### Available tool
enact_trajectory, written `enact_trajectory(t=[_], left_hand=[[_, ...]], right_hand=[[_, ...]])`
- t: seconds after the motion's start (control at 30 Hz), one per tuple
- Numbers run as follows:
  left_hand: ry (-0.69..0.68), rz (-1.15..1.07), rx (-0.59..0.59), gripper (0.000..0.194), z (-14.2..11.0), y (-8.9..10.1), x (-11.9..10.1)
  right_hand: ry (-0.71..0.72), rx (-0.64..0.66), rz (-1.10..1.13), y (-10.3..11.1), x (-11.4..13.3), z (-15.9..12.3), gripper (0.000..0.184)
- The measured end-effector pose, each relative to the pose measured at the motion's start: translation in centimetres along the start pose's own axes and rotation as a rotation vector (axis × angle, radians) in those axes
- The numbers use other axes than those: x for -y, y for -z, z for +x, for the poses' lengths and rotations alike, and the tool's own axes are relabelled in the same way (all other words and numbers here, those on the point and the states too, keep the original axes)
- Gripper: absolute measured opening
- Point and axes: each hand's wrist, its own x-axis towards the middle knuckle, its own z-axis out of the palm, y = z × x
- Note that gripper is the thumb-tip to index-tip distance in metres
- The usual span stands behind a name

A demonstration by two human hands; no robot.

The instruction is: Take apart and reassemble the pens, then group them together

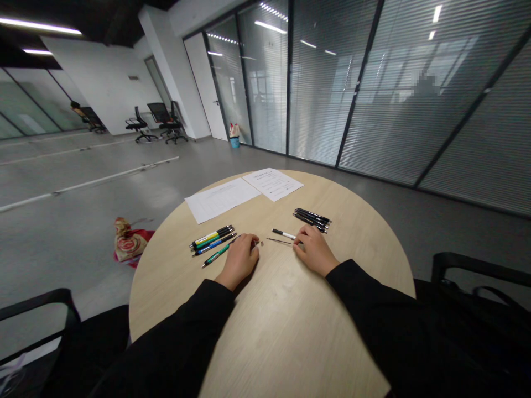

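Black sleeves (174, 342) are extended across a round pale-wood table (286, 326), with both forearms angled inward and resting on it. The left hand (239, 261) is held palm-down, its fingers loosely curled, with the tip of a green-and-black pen (218, 255) running up to it; whether that pen is gripped cannot be told. The right hand (315, 250) is also palm-down and partly closed, its fingertips (299, 247) at the end of a white-and-black pen (282, 234) and just beside a thin dark rod (279, 240); no firm hold can be confirmed. Coloured pens (211, 239) are laid side by side to the left of the left hand, and a bundle of black pens (312, 219) is placed beyond the right hand. Two printed sheets (220, 200) lie near the far rim. A narrow gap is left between the hands, and the table edge lies well beyond the pens on both sides.
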Motion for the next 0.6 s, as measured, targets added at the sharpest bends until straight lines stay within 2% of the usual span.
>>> enact_trajectory(t=[0.6], left_hand=[[-0.014, -0.015, -0.003, 0.02, -0.1, -0.15, 0.11]], right_hand=[[-0.018, 0.028, -0.001, 0.08, -0.01, -0.03, 0.007]])
